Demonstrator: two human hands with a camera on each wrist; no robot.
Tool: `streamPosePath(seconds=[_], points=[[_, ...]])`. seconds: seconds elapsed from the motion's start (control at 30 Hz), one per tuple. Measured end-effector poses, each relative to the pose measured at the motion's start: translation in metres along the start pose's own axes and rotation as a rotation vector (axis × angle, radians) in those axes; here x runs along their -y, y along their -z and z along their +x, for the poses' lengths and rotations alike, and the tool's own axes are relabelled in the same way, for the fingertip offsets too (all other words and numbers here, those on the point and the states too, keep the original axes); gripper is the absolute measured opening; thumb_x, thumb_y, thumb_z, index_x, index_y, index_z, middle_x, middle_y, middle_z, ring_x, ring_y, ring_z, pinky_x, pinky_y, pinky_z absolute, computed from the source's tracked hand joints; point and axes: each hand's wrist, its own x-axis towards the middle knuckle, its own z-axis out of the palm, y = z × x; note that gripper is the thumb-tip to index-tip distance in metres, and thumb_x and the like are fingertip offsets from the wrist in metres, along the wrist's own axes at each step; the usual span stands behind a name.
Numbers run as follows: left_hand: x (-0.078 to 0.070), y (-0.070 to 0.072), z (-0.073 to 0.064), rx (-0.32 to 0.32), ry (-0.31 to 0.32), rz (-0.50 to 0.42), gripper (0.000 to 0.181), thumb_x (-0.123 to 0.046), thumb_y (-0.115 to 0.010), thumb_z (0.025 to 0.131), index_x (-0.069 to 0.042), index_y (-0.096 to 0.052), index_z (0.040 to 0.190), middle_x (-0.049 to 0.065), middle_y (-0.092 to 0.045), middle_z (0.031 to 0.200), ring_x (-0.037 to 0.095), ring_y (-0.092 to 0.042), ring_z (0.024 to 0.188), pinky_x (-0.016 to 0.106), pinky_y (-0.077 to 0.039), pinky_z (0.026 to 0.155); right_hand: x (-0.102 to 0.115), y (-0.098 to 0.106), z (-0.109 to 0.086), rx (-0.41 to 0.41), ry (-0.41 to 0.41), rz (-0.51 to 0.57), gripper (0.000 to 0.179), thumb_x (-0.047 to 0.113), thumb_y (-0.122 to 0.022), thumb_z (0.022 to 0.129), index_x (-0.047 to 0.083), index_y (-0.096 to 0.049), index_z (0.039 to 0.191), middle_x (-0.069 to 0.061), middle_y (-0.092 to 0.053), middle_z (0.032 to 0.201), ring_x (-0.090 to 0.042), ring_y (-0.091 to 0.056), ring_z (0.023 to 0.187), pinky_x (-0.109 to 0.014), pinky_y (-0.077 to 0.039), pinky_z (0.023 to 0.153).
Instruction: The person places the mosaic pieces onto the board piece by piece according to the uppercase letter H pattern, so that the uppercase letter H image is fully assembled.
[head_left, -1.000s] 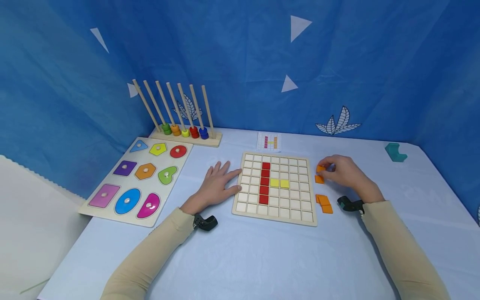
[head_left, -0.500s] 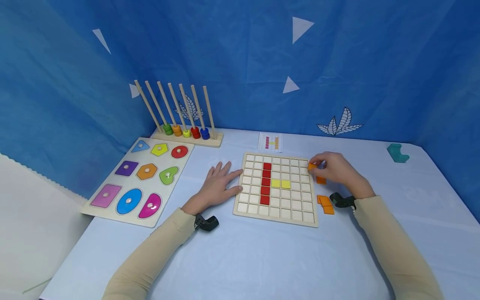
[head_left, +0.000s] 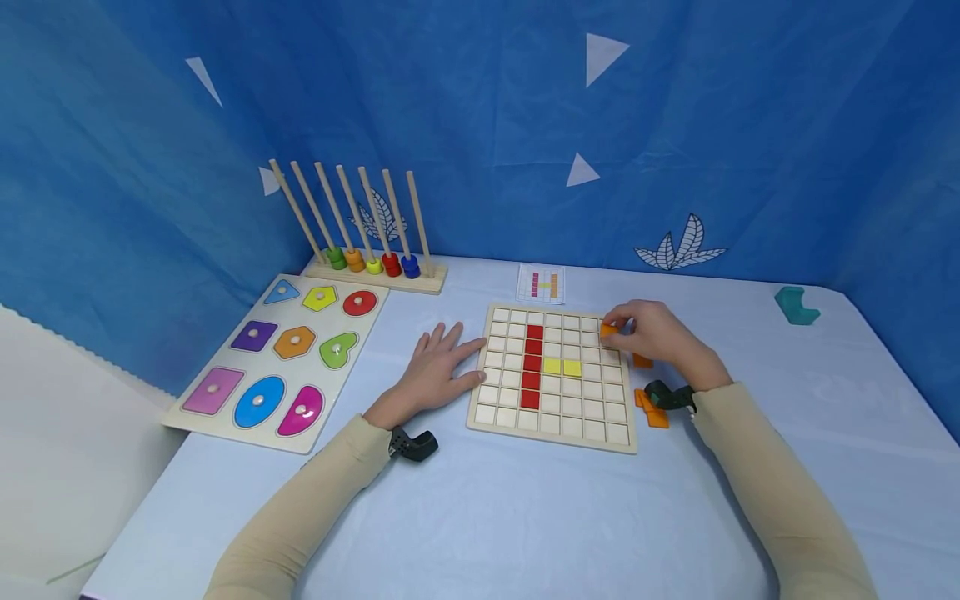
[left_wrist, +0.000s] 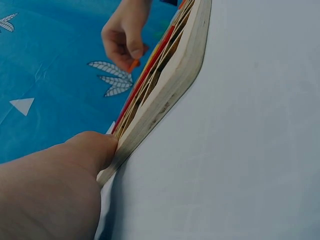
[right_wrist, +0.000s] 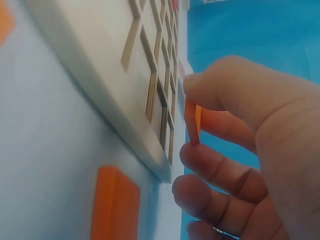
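A wooden grid board lies flat in the middle of the head view. A column of red tiles and two yellow tiles fill some of its squares. My right hand pinches an orange square tile between thumb and fingers, above the board's upper right squares. My left hand lies with fingers spread, its thumb and forefinger touching the board's left edge. More orange tiles rest on the table right of the board, partly hidden by the right wrist's camera.
A small pattern card lies behind the board. To the left are a knobbed shape puzzle and a wooden peg stand with coloured rings. A teal piece sits at the back right.
My right hand has picked an orange tile up from the table and carried it left, over the board. The left hand has stayed at the board's edge.
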Motion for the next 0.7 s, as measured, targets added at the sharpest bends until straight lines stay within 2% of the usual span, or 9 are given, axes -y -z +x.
streamPosePath(seconds=[0.33,0.7], points=[[0.000,0.000,0.000,0.006,0.012,0.003,0.064,-0.050,-0.056,0.099,-0.024,-0.043,0.157,0.022,-0.022,0.169,0.049,-0.008,0.158,0.068,-0.008,0.125,0.004,-0.006,0.009,0.018,0.027,0.003,0.032,0.021,-0.078,0.089,0.004,-0.074,0.115,-0.013,-0.068,0.095,-0.021,-0.054,0.074,-0.030,-0.046,0.058],[-0.002,0.002,-0.002,0.005,-0.001,0.001,0.064,-0.048,-0.056,0.099,-0.023,-0.044,0.156,0.022,-0.022,0.169,0.049,-0.008,0.157,0.068,-0.008,0.124,0.006,-0.011,0.011,0.017,0.067,-0.011,0.031,0.021,-0.079,0.088,0.004,-0.075,0.114,-0.012,-0.069,0.095,-0.020,-0.055,0.075,-0.030,-0.047,0.064]])
